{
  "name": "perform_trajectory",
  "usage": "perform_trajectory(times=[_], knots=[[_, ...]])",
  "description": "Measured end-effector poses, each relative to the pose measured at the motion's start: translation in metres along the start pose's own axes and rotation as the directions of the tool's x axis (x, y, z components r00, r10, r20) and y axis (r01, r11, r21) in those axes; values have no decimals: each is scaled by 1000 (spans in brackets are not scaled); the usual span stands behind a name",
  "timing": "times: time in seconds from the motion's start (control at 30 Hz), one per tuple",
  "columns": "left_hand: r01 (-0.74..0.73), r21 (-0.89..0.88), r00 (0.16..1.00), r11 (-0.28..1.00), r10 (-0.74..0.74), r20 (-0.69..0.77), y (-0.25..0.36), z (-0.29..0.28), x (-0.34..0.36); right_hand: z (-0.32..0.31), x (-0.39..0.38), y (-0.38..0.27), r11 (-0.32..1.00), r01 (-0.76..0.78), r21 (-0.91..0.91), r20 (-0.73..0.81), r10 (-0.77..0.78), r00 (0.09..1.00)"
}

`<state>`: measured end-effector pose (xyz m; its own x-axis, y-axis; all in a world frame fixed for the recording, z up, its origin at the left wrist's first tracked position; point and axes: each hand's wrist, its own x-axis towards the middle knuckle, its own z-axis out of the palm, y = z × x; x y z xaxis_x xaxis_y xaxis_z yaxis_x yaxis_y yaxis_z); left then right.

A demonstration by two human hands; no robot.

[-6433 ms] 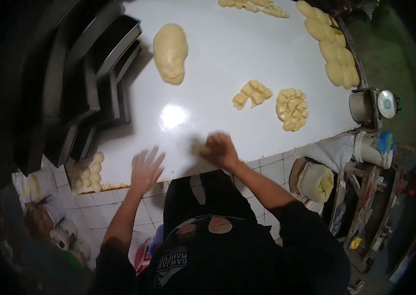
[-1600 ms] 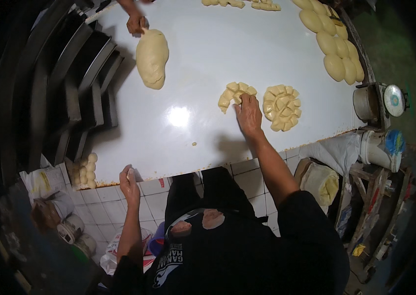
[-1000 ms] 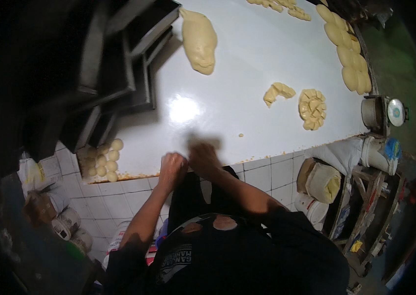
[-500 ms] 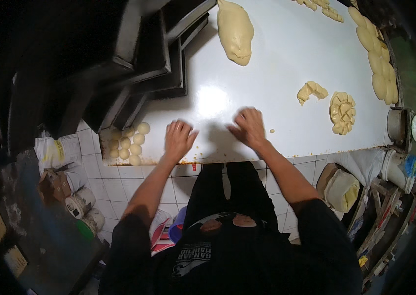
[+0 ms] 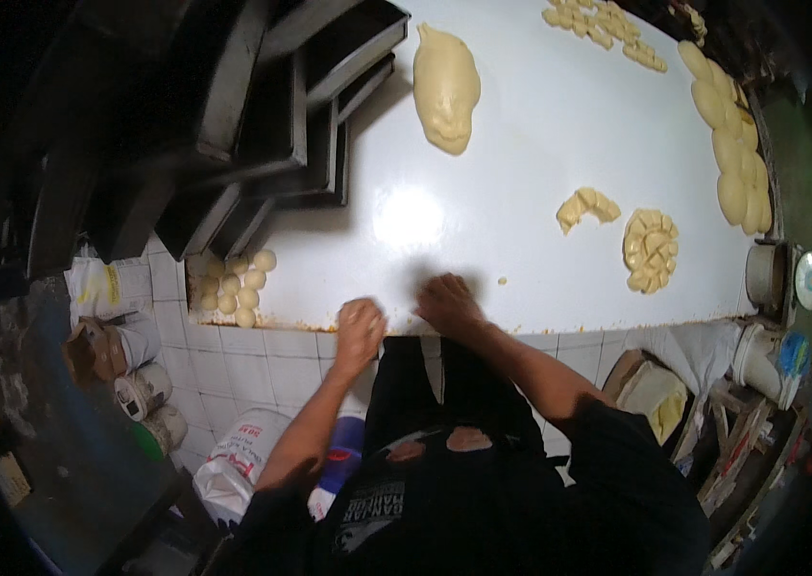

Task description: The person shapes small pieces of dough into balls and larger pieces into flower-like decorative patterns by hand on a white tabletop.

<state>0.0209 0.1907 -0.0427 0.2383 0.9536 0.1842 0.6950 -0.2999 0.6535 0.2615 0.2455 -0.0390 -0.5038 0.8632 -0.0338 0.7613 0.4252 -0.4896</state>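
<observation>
At the near edge of the white table [image 5: 329, 259], my left hand [image 5: 361, 328] is curled into a loose fist; whatever may be in it is hidden. My right hand [image 5: 450, 305] lies palm down on the tabletop just to the right, fingers stretched forward and a little blurred. Several small round dough balls [image 5: 230, 282] sit in a cluster at the near left corner. Beyond the hands rests a big smooth lump of dough [image 5: 446, 91]. To the right are a curved row of cut dough pieces [image 5: 586, 206] and a round of cut dough pieces [image 5: 651, 252]. A small dough scrap [image 5: 502, 281] lies near my right hand.
Dark metal baking pans [image 5: 271, 125] are stacked at the left, overhanging the table. Long dough ovals [image 5: 730, 158] line the right edge, with small dough strips [image 5: 607, 24] at the far side. A scale [image 5: 809, 278] stands off the right corner. Sacks [image 5: 247, 451] stand below.
Both hands have drawn back toward the near edge. My right hand has come left, closer to my left hand, which has curled up. The view has shifted slightly.
</observation>
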Motion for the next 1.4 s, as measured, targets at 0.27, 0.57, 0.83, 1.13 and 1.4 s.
perform_trajectory(times=[0.27, 0.57, 0.83, 1.13, 1.4], knots=[[61, 14, 986, 998, -58, -153, 30, 35, 12, 36, -12, 11, 981, 68, -184, -278, -119, 953], [60, 22, 983, 998, -55, -173, 46, 40, 23, 12, -1, 10, 979, 87, -182, -244, -131, 961], [287, 116, 934, 951, -250, -256, 19, 43, 32, -10, 33, -7, 956, 266, -124, -485, -292, 824], [181, 120, 899, 976, -114, -423, 12, 28, 26, -22, 32, 6, 970, 230, 73, -258, -204, 944], [311, 237, 922, 920, -232, -309, 15, -9, -9, -93, 58, -42, 772, -354, 527, 293, 225, 929]])
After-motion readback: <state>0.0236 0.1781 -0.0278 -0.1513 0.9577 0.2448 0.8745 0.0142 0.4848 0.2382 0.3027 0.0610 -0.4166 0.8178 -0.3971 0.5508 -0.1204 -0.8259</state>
